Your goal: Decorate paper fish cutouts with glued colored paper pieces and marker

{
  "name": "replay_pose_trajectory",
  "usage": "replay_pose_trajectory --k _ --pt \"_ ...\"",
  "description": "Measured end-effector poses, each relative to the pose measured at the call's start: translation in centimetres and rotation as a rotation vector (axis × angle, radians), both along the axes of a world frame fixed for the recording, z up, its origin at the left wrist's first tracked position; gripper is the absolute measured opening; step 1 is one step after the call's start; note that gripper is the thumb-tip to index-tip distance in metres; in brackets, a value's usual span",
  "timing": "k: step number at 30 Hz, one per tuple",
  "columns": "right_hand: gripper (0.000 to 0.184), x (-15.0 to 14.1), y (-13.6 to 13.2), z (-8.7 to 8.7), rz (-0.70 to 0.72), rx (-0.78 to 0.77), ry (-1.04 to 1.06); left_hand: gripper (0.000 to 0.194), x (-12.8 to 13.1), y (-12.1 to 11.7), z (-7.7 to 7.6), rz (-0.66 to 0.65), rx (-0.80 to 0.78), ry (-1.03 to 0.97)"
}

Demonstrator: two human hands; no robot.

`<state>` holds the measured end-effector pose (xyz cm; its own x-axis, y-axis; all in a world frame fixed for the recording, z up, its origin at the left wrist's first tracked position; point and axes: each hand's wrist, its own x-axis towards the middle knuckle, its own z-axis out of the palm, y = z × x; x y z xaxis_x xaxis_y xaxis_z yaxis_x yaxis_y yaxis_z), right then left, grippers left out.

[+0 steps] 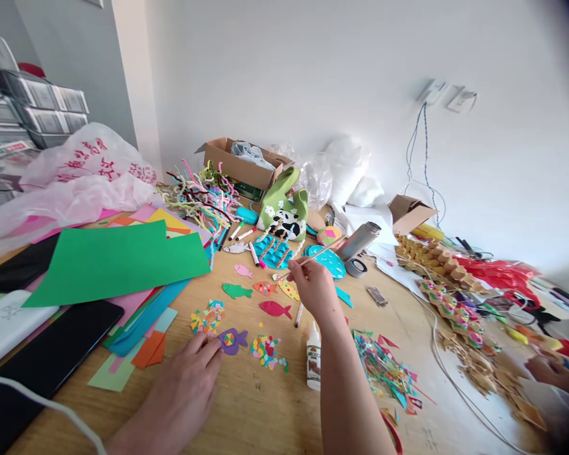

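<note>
Wall: plain white (284,76), with a socket (434,91) and hanging cords (425,139) at right.
Table: wood-topped (246,411), crowded with craft supplies.
Purple paper fish (241,339): flat on the table in front of the person, tail to the right, a multicoloured round patch on its body.
Left hand (184,379): palm down, fingers extended and close together, tips touching the head end of the purple paper fish.
Right hand (310,284): thumb and fingers pinched narrow on a thin stick (323,251), held slantwise above the table.
Paper bits: a heap of cut scraps (208,317) just beyond the left hand; coloured dots (267,351) right of the purple paper fish.
Other fish: red (275,309), green (237,291) and pink (243,270), lying farther back.
White bottle (313,363): upright, nozzle up, just beside the right forearm.
Green paper (114,259): large sheet atop a stack of coloured sheets, left.
Panda bag (284,205): green, at the back, before a cardboard box (218,153).
Co-worker: a hand (552,373) at the right edge; its finger state cannot be told.
</note>
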<state>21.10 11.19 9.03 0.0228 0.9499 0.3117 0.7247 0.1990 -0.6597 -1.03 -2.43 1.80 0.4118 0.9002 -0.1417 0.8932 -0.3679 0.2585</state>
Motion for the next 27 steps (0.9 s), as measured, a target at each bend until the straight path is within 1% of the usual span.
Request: replay_pose_trajectory --k 3,7,10,12,14,16,18,20,22,24,25,27 --pt "0.034 -0.4 -0.3 0.1 0.028 -0.056 -0.070 0.051 0.0 -0.1 -0.3 0.001 0.031 0.001" --pt "0.035 -1.3 -1.1 0.2 0.132 -0.158 -0.144 0.050 -0.1 -0.3 -0.4 0.002 0.075 -0.014" --pt "0.033 -2.1 -1.9 0.1 0.235 -0.207 -0.098 0.050 -0.1 -0.3 -0.3 -0.009 0.082 -0.018" --pt "0.032 -2.6 -2.2 0.0 0.294 -0.214 -0.062 0.050 -0.1 -0.3 -0.3 -0.010 0.072 -0.013" --pt "0.032 -3.0 -2.4 0.0 0.304 -0.187 -0.032 0.050 0.0 -0.3 -0.3 -0.012 0.053 -0.016" --pt "0.034 -3.0 -2.3 0.1 0.257 -0.120 0.010 0.050 0.0 -0.2 -0.4 -0.009 0.036 -0.028" --pt "0.036 -2.5 -2.0 0.5 0.171 -0.017 0.074 0.050 -0.1 -0.2 -0.5 -0.002 0.027 -0.034" --pt "0.039 -1.4 -1.5 1.0 0.082 0.107 0.152 0.050 -0.1 -0.1 -0.5 0.002 0.019 -0.028" --pt "0.036 0.0 -1.0 1.6 0.017 0.173 0.204 0.050 -0.1 0.0 -0.4 0.001 0.005 -0.017" --pt "0.030 1.6 -0.4 1.9 0.003 0.124 0.139 0.051 -0.1 0.1 -0.2 0.001 -0.014 -0.007" --pt "0.026 2.4 -0.2 1.9 -0.029 0.100 0.066 0.051 0.0 0.1 -0.1 -0.001 -0.021 -0.002" --pt "0.021 4.2 0.1 1.5 -0.113 0.019 -0.149 0.053 0.0 0.1 0.0 -0.009 -0.027 0.013"
